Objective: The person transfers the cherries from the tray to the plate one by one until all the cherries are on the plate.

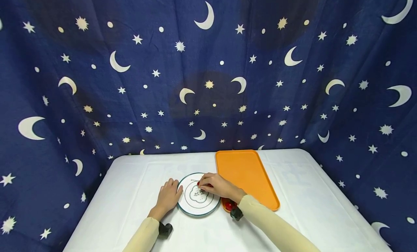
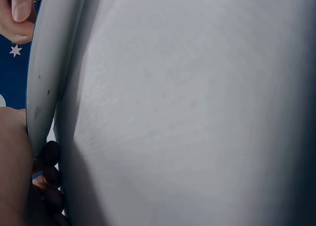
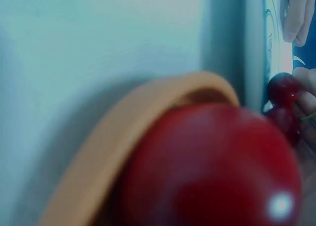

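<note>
Fig.: my right hand [image 1: 216, 185] pinches cherries [image 3: 284, 90] over the plate [image 1: 189, 208] centre; left hand [image 1: 168, 196], fingers relaxed, steadies the rim. Step, I judge: setting fruit down. Next calls for gentle release. More cherries [image 1: 229, 205] on orange tray [image 1: 247, 172].

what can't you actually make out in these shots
- Head view: what the right hand pinches over the plate; fingers cover all but a red speck.
- Head view: red fruit on the tray corner, half under the wrist.
- Left wrist view: left hand cut off by the frame edge.
- Right wrist view: the near fruit is blurred.
</note>
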Available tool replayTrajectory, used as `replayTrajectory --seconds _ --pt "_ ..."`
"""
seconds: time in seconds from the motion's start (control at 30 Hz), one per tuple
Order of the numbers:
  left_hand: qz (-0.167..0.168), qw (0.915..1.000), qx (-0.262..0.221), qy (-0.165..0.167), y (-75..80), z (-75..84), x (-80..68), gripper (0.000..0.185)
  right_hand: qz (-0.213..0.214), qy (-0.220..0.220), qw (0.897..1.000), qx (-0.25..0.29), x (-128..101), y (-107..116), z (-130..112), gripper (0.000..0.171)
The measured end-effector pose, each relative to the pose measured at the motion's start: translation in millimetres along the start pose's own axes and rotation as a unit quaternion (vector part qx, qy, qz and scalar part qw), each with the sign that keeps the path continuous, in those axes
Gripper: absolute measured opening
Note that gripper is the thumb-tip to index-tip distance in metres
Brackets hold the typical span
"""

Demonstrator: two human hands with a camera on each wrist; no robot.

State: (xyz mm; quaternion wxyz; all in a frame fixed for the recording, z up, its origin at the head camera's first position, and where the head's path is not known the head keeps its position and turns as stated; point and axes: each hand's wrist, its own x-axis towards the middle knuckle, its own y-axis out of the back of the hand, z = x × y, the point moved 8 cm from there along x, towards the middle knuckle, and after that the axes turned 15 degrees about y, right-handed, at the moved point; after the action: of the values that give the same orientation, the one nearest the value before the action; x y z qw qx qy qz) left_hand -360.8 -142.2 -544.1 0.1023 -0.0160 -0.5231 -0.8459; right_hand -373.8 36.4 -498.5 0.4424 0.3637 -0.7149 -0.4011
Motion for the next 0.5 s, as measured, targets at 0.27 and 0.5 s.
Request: replayTrajectory --seconds 0.27,0.5 --pt "-0.012 0.9999 0.011 0.006 -1.8 0.2 0.1 0.029 0.002 0.001 1.000 -0.005 -3.3 -1.4 -0.6 0.017" --pt "-0.011 0.9999 0.007 0.006 -1.1 0.5 0.0 0.027 -0.007 -0.017 1.000 -0.013 -4.1 -1.0 2.6 0.016"
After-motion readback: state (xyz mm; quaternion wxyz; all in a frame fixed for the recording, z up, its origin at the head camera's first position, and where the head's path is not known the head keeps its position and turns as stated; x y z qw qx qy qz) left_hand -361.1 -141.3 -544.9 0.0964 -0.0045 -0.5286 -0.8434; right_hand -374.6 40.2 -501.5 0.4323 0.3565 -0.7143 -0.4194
